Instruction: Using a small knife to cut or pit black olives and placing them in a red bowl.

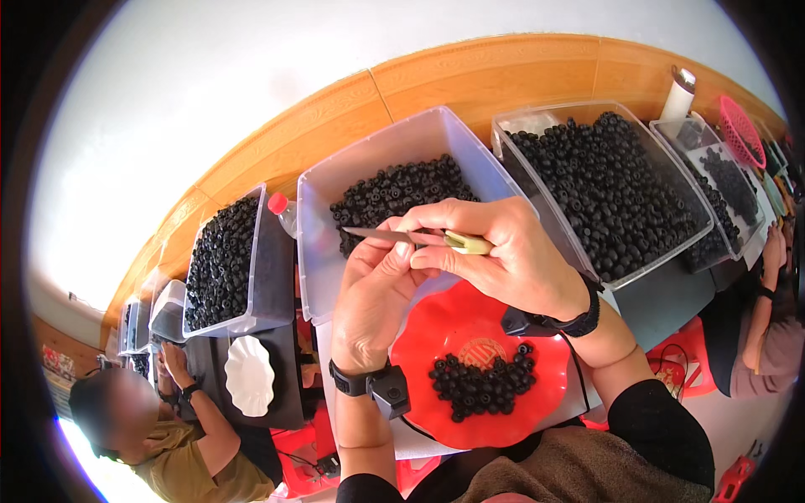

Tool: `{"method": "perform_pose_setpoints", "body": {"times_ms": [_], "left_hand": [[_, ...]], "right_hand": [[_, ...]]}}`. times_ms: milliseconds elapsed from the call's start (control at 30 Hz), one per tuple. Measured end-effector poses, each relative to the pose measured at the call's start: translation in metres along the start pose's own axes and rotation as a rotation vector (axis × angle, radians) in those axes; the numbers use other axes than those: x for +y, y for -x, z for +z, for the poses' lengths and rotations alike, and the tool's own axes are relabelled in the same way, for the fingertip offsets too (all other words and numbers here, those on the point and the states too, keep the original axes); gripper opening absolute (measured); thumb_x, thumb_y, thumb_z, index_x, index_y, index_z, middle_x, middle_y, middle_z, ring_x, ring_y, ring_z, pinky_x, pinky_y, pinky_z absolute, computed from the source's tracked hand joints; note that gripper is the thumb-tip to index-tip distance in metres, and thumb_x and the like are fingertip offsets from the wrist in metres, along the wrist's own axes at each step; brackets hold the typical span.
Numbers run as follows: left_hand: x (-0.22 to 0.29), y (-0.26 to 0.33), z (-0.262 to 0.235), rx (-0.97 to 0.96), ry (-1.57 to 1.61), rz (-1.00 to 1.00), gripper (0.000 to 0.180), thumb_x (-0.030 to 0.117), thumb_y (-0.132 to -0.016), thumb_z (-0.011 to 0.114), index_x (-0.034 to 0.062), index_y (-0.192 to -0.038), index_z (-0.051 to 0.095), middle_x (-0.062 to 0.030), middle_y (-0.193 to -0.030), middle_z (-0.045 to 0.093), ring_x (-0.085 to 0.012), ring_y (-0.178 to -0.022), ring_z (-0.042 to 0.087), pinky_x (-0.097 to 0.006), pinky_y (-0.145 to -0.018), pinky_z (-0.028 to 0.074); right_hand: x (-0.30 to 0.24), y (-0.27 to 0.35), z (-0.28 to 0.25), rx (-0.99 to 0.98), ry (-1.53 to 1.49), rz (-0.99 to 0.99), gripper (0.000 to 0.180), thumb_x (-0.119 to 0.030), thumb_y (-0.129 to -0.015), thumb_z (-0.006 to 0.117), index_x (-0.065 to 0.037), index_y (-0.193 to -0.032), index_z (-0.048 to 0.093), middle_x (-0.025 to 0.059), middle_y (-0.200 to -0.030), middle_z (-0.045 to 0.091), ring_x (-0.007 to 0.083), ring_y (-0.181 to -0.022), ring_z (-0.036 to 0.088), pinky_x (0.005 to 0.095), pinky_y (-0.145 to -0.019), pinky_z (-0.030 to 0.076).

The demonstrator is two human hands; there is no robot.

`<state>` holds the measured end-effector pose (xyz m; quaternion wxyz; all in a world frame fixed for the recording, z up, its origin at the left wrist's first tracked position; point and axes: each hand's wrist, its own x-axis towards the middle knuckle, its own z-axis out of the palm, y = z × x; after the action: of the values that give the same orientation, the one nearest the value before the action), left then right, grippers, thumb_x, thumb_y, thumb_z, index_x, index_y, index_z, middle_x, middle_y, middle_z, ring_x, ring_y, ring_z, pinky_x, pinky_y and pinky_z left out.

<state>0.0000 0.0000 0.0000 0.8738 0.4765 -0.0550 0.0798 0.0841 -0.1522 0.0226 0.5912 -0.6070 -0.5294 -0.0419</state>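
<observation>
My right hand (pixel 511 251) grips a small knife by its pale yellow-green handle (pixel 468 243). The narrow blade (pixel 377 234) points left across the fingers of my left hand (pixel 373 302). My left hand is closed, thumb and fingers pinched close to the blade, and what it may hold is mostly hidden. Both hands meet above the front of a clear plastic bin (pixel 314 268) partly filled with black bead-like pieces (pixel 402 186), round with holes. Below my hands a red scalloped plate (pixel 419 352) carries a pile of similar black pieces (pixel 482 384).
At right stands another clear bin (pixel 704 220) full of black pieces; a further filled bin (pixel 281 285) is at left. A red-capped bottle (pixel 283 214), white scalloped dish (pixel 249 377), white flask (pixel 677 96) and pink basket (pixel 738 130) are around. People sit on both sides.
</observation>
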Motion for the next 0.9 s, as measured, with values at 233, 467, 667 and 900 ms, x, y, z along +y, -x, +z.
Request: {"method": "perform_pose_setpoints", "body": {"times_ms": [233, 467, 667, 900], "left_hand": [[0.001, -0.002, -0.005, -0.070, 0.165, 0.022, 0.024, 0.016, -0.091, 0.058, 0.0018, -0.110, 0.055, -0.0105, -0.104, 0.064, -0.0192, -0.093, 0.060, -0.033, -0.085, 0.047], [0.006, -0.004, 0.008, 0.178, 0.122, 0.043, 0.021, 0.019, -0.094, 0.056, 0.0034, -0.107, 0.060, -0.0051, -0.094, 0.062, -0.0134, -0.083, 0.059, -0.029, -0.078, 0.049], [0.012, -0.003, -0.007, 0.070, 0.152, 0.102, 0.024, 0.017, -0.095, 0.054, 0.0027, -0.114, 0.058, -0.0040, -0.095, 0.061, -0.0116, -0.083, 0.058, -0.025, -0.077, 0.048], [0.012, -0.005, -0.013, 0.068, 0.215, 0.127, 0.026, 0.011, -0.094, 0.053, 0.0006, -0.118, 0.054, -0.0059, -0.098, 0.059, -0.0127, -0.084, 0.056, -0.025, -0.077, 0.047]], "right_hand": [[-0.005, -0.002, 0.005, 0.025, -0.048, 0.049, 0.029, 0.000, -0.081, 0.064, -0.004, -0.110, 0.061, 0.0123, -0.089, 0.068, 0.0204, -0.074, 0.069, 0.0261, -0.060, 0.052], [-0.001, -0.001, 0.013, 0.115, 0.149, -0.127, 0.041, 0.005, -0.076, 0.063, -0.007, -0.116, 0.060, 0.0121, -0.087, 0.067, 0.0235, -0.074, 0.068, 0.0266, -0.059, 0.053], [0.001, 0.003, 0.015, 0.071, 0.245, -0.161, 0.031, -0.003, -0.078, 0.068, -0.008, -0.108, 0.063, 0.0113, -0.076, 0.066, 0.0248, -0.064, 0.066, 0.0282, -0.055, 0.051], [-0.012, 0.000, -0.001, 0.151, 0.186, 0.082, 0.028, -0.025, -0.080, 0.073, -0.004, -0.093, 0.060, 0.0093, -0.063, 0.057, 0.0191, -0.052, 0.057, 0.0278, -0.048, 0.043]]}}
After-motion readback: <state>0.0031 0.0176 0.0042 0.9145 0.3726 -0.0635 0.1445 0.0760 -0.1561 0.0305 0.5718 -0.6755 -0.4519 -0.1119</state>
